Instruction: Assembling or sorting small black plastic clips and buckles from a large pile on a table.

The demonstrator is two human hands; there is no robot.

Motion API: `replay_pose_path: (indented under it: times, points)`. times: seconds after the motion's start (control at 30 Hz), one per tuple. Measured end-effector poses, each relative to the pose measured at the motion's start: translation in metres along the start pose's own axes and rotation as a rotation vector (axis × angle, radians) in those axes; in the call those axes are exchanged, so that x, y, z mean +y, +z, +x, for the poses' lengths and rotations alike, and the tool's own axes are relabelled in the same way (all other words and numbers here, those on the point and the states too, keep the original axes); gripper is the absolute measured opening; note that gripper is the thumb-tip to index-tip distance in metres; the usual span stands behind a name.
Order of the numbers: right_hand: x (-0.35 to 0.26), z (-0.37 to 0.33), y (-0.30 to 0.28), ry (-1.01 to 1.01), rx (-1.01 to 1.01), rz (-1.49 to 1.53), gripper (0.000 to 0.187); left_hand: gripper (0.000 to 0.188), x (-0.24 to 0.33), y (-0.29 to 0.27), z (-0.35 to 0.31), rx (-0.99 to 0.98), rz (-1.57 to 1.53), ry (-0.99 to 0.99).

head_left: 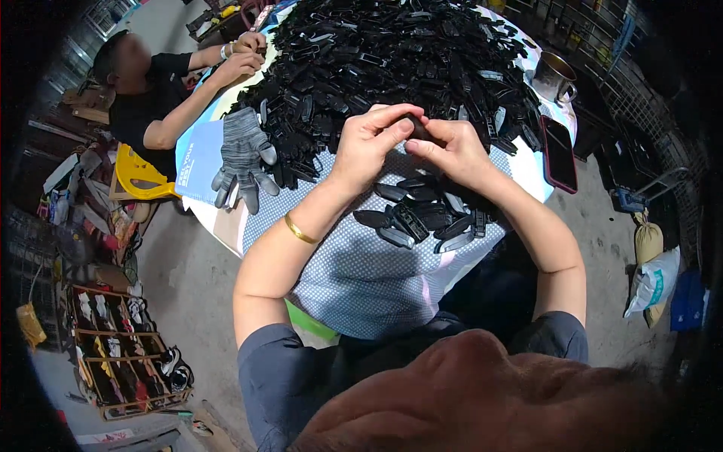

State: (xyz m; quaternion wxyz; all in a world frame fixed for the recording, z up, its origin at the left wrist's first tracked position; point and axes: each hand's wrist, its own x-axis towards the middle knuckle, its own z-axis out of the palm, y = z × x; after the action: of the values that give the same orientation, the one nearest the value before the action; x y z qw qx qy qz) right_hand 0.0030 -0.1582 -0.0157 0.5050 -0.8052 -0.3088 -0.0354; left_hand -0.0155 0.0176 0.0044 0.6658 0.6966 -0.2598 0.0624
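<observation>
Between the fingertips of both hands is a small black plastic part [419, 131], mostly covered by the fingers. My left hand [374, 143] pinches it from the left, thumb and forefinger bent around it. My right hand [455, 154] grips it from the other side, its thumb pointing at the left one. Past my hands spreads a large heap of black plastic parts [354, 68], some with grey, shiny faces. A smaller cluster of similar elongated parts [422, 211] lies on the patterned cloth [346, 256], nearer my body than my hands.
Grey work gloves [245, 151] lie left of the heap, beside a blue printed sheet [199, 162]. At the right edge are a phone [559, 154] and a metal mug [553, 77]. Another person [143, 90] works at the far left. A yellow plastic stool [139, 173] stands below.
</observation>
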Motion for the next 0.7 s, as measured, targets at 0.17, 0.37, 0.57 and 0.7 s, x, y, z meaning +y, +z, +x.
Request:
replay_pose_path:
  times: [0.17, 0.37, 0.57, 0.7]
  points:
    - [0.002, 0.013, -0.034, 0.119, -0.394, 0.204, 0.034, 0.029, 0.004, -0.017, 0.009, -0.005, -0.175, -0.199]
    - [0.029, -0.015, -0.048, 0.122, -0.576, 0.430, 0.074, 0.037, 0.006, -0.033, -0.027, -0.232, 0.148, -0.320]
    - [0.030, -0.041, -0.039, -0.073, -0.519, 0.361, 0.057, 0.071, 0.004, 0.022, -0.073, -0.247, 0.650, -0.056]
    - [0.027, -0.065, -0.044, -0.233, -0.323, 0.192, 0.030, 0.074, 0.010, 0.064, -0.074, -0.201, 0.597, 0.029]
